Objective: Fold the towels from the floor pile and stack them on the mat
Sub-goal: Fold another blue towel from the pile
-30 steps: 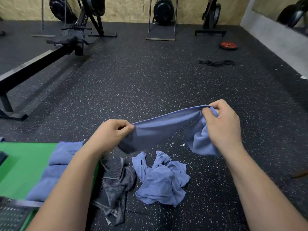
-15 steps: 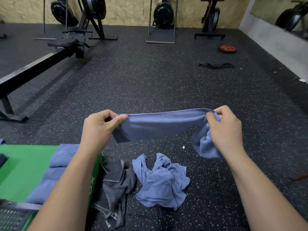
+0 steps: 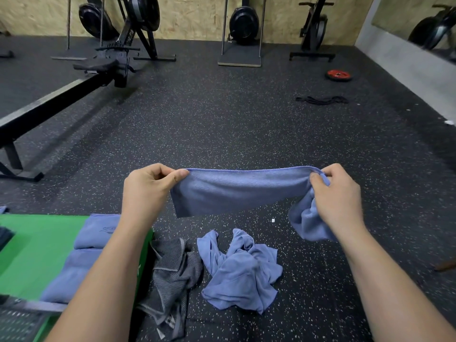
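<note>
Here, in the head view, the left hand and right hand pinch the blue towel in curled fingers, stretched above the floor pile. It is being spread for folding, and the corners likely meet next. Folded towels lie on the green mat. A rowing machine stands on the speckled floor.

dim, even light (wide-angle edge warp)

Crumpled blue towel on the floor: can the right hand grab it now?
Probably not yet. The right hand pinches one end of the stretched blue towel, and the left hand the other. Nothing covers the crumpled blue towel, so after letting go the way looks free.
</note>
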`<control>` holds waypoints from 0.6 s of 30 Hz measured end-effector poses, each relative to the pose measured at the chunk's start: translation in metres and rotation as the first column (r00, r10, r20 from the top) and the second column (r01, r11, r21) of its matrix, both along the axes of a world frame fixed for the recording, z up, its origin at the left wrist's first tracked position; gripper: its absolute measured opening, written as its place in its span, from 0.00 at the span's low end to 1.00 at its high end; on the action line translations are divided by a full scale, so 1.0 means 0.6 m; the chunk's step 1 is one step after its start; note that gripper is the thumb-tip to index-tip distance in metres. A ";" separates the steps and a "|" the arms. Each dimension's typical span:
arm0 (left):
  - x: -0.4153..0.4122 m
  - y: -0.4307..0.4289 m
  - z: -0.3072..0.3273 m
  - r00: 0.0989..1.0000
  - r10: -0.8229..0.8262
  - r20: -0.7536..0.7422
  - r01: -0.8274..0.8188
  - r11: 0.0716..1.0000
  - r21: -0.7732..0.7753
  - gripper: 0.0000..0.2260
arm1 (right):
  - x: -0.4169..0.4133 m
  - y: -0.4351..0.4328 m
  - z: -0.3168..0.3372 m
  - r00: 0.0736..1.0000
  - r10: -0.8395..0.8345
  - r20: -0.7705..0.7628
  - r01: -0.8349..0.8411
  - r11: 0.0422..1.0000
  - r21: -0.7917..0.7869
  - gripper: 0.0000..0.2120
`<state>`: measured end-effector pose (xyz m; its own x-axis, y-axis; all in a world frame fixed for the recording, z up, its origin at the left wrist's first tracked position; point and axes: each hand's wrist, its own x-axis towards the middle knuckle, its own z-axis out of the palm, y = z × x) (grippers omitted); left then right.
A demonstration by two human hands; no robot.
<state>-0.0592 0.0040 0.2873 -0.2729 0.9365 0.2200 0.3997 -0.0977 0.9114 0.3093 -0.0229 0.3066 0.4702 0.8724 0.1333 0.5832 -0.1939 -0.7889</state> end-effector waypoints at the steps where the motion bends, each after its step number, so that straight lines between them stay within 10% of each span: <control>1: 0.002 -0.001 0.001 0.999 0.005 0.034 -0.005 1.000 -0.005 0.11 | 0.000 0.000 0.000 1.000 -0.001 -0.002 0.001 1.000 -0.001 0.06; 18: 0.004 -0.005 0.012 0.982 -0.064 0.176 0.062 0.998 0.012 0.02 | 0.005 -0.001 0.000 1.000 -0.007 0.001 0.007 1.000 -0.019 0.06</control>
<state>-0.0566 0.0009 0.2943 -0.2486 0.9518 0.1799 0.2255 -0.1238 0.9663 0.3123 -0.0232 0.3065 0.4759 0.8716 0.1171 0.5823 -0.2126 -0.7847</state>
